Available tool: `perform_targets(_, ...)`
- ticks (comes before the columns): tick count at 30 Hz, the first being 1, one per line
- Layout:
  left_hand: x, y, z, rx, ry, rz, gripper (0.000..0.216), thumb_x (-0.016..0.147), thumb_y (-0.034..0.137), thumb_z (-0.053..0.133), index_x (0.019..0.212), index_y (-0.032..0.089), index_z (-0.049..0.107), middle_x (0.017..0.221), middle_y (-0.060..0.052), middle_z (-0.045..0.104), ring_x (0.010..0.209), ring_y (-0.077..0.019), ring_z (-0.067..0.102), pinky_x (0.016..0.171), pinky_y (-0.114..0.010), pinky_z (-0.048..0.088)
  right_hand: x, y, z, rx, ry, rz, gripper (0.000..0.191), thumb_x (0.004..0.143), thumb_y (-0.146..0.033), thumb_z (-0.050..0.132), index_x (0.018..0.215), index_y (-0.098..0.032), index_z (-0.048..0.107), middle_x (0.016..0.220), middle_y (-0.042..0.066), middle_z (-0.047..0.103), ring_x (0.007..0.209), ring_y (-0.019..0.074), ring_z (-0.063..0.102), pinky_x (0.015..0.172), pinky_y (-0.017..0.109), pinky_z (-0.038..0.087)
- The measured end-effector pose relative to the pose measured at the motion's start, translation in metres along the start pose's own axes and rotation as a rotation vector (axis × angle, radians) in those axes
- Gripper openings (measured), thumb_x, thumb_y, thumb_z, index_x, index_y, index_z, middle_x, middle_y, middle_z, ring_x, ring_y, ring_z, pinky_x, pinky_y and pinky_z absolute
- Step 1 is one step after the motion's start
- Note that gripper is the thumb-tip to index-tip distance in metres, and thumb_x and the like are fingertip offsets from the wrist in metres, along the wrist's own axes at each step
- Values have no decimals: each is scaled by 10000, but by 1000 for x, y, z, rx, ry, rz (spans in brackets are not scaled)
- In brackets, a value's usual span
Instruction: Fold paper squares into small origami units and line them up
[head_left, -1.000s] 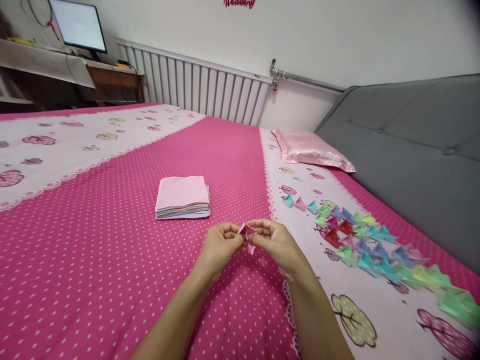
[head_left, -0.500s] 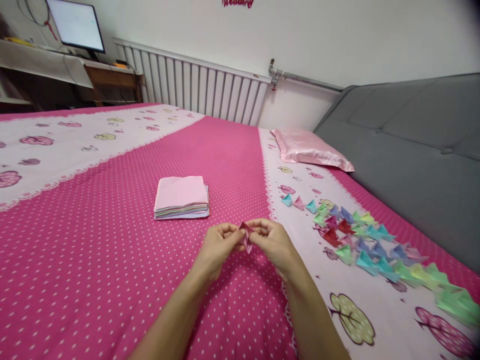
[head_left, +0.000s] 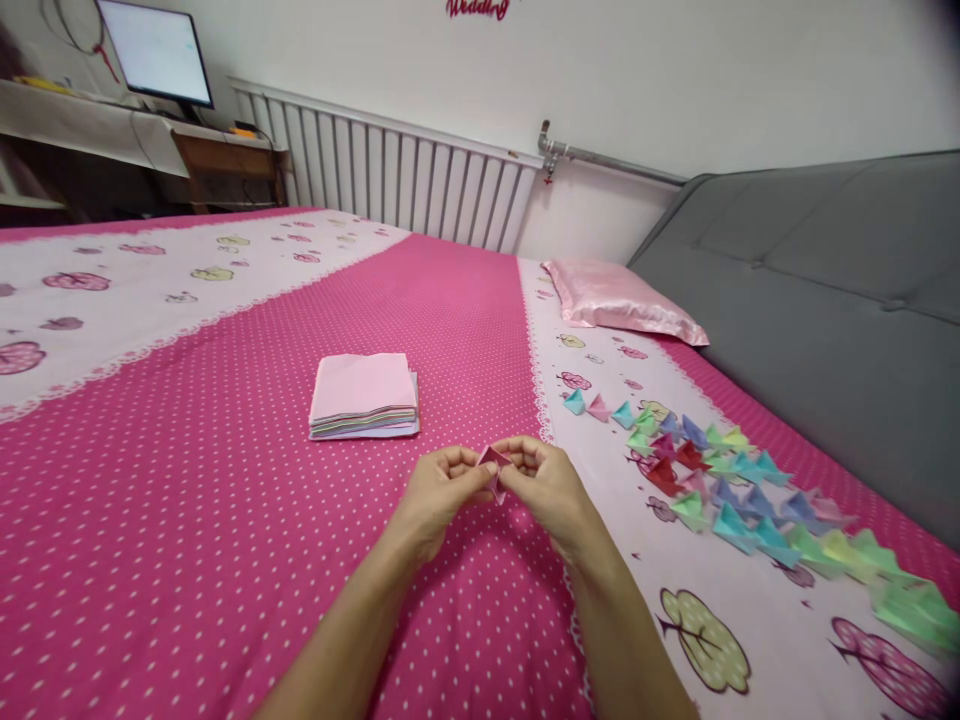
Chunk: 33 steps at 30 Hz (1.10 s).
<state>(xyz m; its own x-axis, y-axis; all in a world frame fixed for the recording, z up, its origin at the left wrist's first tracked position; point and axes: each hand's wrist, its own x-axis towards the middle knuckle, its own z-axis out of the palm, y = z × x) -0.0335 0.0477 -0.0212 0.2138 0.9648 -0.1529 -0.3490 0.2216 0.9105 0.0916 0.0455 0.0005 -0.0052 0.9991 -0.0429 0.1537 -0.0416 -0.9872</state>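
Note:
A small pink folded paper piece (head_left: 494,465) is pinched between my left hand (head_left: 439,495) and my right hand (head_left: 549,487), just above the pink dotted bedspread (head_left: 225,480). Both hands have their fingers curled shut on it, thumbs meeting at its top. A square stack of coloured paper sheets (head_left: 365,395), pink on top, lies a short way beyond my left hand. To the right of my right hand, several folded paper pieces (head_left: 720,480) in blue, green, red and pink lie in a long band.
A pink satin pillow (head_left: 622,300) rests by the grey padded headboard (head_left: 825,300) at the right. A white radiator (head_left: 397,180) lines the far wall. A monitor (head_left: 154,50) stands on a desk at the far left.
My hands have squeezed closer together on the pink paper piece, which now looks smaller and more folded. Everything else lies as before.

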Motion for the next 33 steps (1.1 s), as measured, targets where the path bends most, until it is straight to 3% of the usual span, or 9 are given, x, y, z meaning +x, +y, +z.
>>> perform_targets(10, 0, -3, -3, -18, -16, -16, 238, 600, 295, 728, 677, 114, 593, 626, -32, 623, 570, -101, 573, 599, -216, 452, 0, 0, -1, 24, -9, 24, 231, 614, -220, 652, 824, -136, 602, 713, 29, 638, 611, 121, 583, 560, 223, 447)
perform_targets(15, 1, -2, -4, -24, 49, -68, 246, 577, 275, 737, 709, 107, 614, 641, -34, 628, 556, -92, 570, 551, -189, 448, 1, 3, -5, 15, -13, 14, 221, 635, -244, 642, 825, -133, 625, 632, 9, 632, 567, 117, 580, 550, 222, 433)
perform_targets(20, 2, -4, -3, 4, 57, -60, 265, 575, 262, 725, 761, 105, 621, 596, -19, 615, 471, -72, 523, 478, -176, 419, 1, 5, -4, -212, 47, -57, 204, 685, -298, 596, 823, -167, 668, 662, 36, 669, 578, 156, 608, 531, 247, 430)
perform_targets(26, 3, -6, -4, 34, 41, -55, 178, 573, 237, 695, 659, 101, 620, 552, -12, 584, 447, -63, 497, 464, -171, 398, -3, 2, 3, -564, 203, -188, 169, 721, -296, 549, 818, -264, 685, 622, 14, 668, 592, 185, 604, 582, 286, 418)
perform_targets(33, 1, -2, -2, 83, 56, -90, 190, 551, 255, 690, 628, 105, 601, 520, -3, 567, 437, -64, 487, 464, -177, 405, -4, 3, 5, -648, 244, -251, 154, 735, -283, 538, 768, -285, 688, 699, 26, 684, 652, 203, 607, 624, 308, 404)
